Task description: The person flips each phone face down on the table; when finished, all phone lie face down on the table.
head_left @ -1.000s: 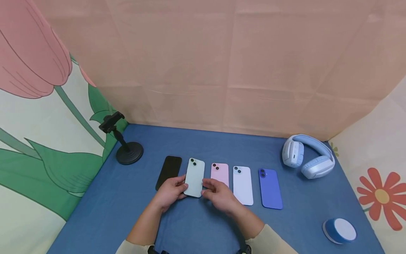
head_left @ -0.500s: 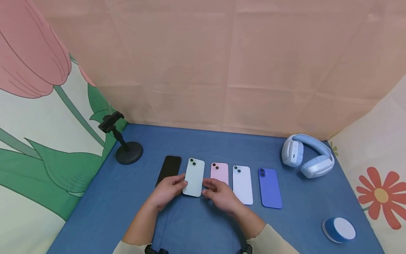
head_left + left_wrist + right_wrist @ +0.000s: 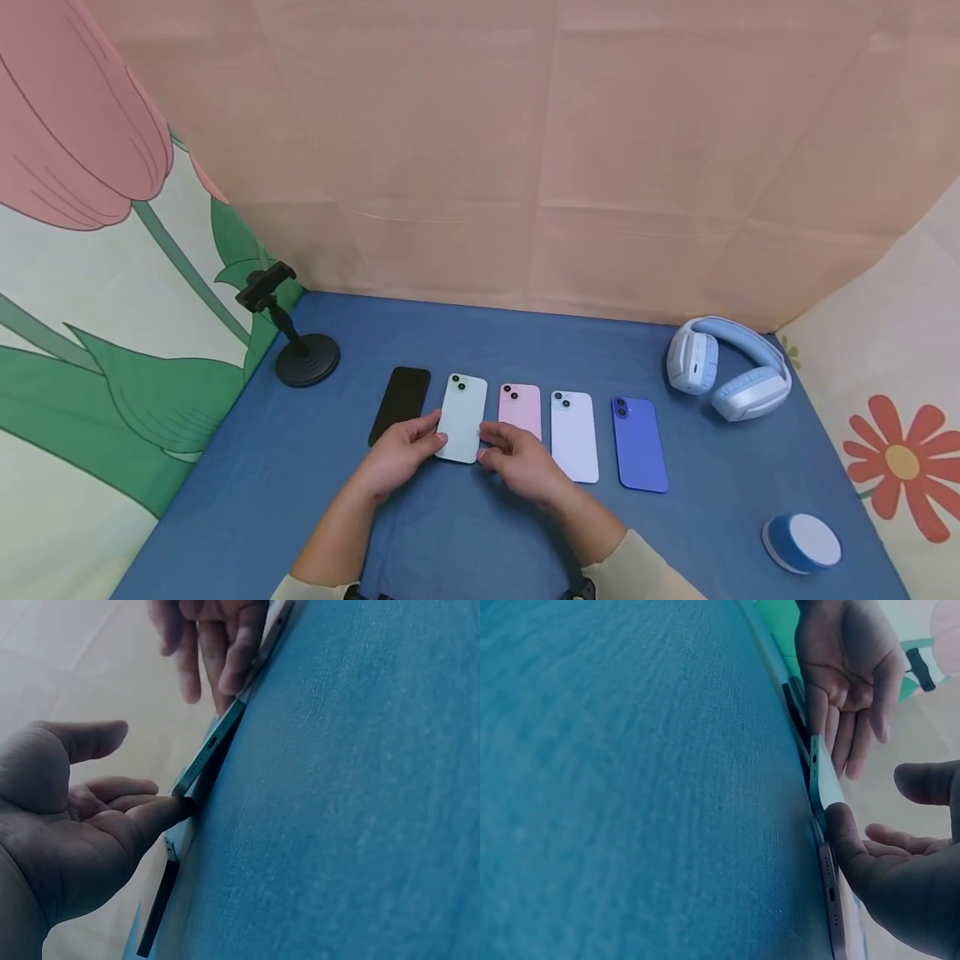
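Observation:
A pale green phone (image 3: 461, 417) lies back up between my two hands, its two camera lenses toward the far side. My left hand (image 3: 401, 454) is at its left edge; in the left wrist view its fingertips touch the edge of the phone (image 3: 208, 756) and the thumb stands away. My right hand (image 3: 521, 462) is at the opposite edge; in the right wrist view a fingertip meets the phone (image 3: 821, 780), thumb raised. A dark gap shows under the phone. A black phone (image 3: 401, 396) lies left of it, and a pink phone (image 3: 520, 407) lies right, partly behind my right hand.
Further right lie a white phone (image 3: 574, 437) and a blue-violet phone (image 3: 640, 444). A black phone stand (image 3: 306, 360) stands at the back left, light blue headphones (image 3: 750, 367) at the back right. A blue and white round object (image 3: 802, 543) sits near the right edge.
My left hand has shifted slightly at the phone's edge, and its fingers below the phone's near corner no longer show. The pale green phone has barely moved. My right hand stays put.

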The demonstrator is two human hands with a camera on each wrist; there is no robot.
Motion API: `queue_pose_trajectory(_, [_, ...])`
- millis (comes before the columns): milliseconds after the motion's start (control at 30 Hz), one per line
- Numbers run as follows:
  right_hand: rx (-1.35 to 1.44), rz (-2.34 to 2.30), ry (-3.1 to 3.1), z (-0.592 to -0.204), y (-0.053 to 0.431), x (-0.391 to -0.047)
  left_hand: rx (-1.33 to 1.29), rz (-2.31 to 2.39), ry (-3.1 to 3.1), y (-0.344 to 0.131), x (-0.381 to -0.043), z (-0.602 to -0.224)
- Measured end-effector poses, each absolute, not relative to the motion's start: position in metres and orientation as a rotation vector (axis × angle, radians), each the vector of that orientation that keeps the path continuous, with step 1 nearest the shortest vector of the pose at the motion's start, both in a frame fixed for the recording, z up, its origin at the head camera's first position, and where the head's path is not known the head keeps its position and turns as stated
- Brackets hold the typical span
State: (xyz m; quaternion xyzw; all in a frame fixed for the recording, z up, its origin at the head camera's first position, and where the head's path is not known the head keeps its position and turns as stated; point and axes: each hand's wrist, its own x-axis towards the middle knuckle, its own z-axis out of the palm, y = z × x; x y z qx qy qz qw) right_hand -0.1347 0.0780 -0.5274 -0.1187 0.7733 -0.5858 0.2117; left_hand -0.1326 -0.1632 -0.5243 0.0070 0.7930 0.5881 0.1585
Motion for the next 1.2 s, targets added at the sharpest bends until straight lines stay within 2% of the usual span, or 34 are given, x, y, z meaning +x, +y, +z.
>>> queue_pose_trajectory(1200, [-0.312,-1.622,2.205,-0.5254,0.0777,-0.1359,0.110,1.761,2.142,-0.1630,-0.1331,-0.5249])
